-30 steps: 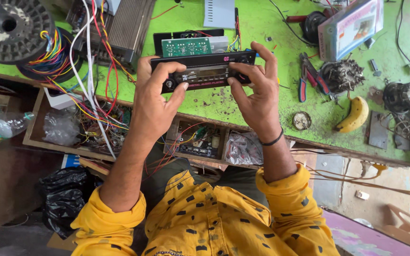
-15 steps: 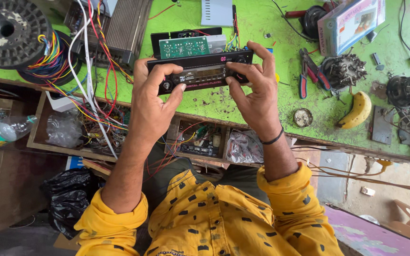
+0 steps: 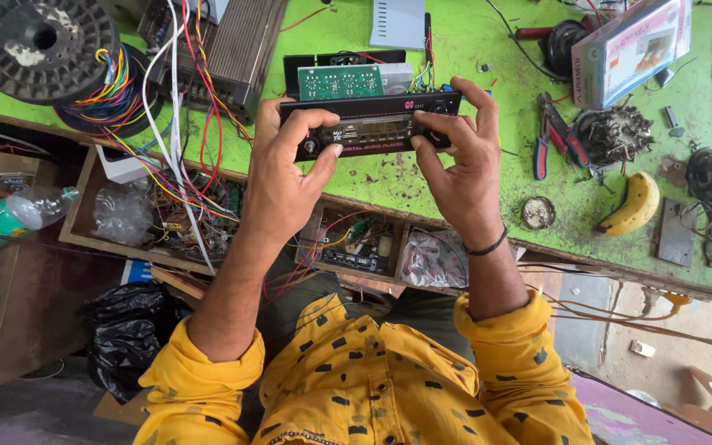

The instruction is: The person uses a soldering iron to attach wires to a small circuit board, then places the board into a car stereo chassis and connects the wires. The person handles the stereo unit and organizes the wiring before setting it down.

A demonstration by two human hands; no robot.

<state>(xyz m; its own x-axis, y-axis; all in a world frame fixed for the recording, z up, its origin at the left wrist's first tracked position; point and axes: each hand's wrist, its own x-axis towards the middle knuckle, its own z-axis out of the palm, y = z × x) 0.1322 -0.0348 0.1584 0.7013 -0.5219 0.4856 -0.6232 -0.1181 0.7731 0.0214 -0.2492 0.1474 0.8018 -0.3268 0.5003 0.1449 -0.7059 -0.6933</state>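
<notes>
Closest to me are my yellow shirt sleeves with dark flecks (image 3: 356, 387), both forearms reaching up from them. My left hand (image 3: 286, 177) is closed around the left end of the black rectangular car audio player faceplate (image 3: 372, 125), thumb pressed near its small knob. My right hand (image 3: 459, 169) grips the right end, fingers curled over the top edge and thumb on the front; a thin black band (image 3: 486, 247) sits on that wrist. I hold the faceplate level, just above the front part of the worn bright green surface (image 3: 471, 49), its display facing up at me.

Under the surface's front edge I see open wooden compartments (image 3: 356, 247) stuffed with circuit boards, loose wires and clear plastic bags. A clear plastic bottle with a green label (image 3: 22, 210) lies to the left, and a black plastic bag (image 3: 125, 330) slumps on the floor below it.

Just behind the faceplate lies a green circuit board (image 3: 341, 81). To the right, red-handled pliers (image 3: 554, 136), a small round metal lid (image 3: 539, 212) and a yellow banana (image 3: 632, 206) lie apart from one another. To the left, a bundle of coloured wires (image 3: 175, 124) trails over a ribbed grey metal amplifier case (image 3: 241, 49), beside a large black plastic spool (image 3: 39, 41). Farthest right stands a boxed item in clear wrapping (image 3: 628, 49).
</notes>
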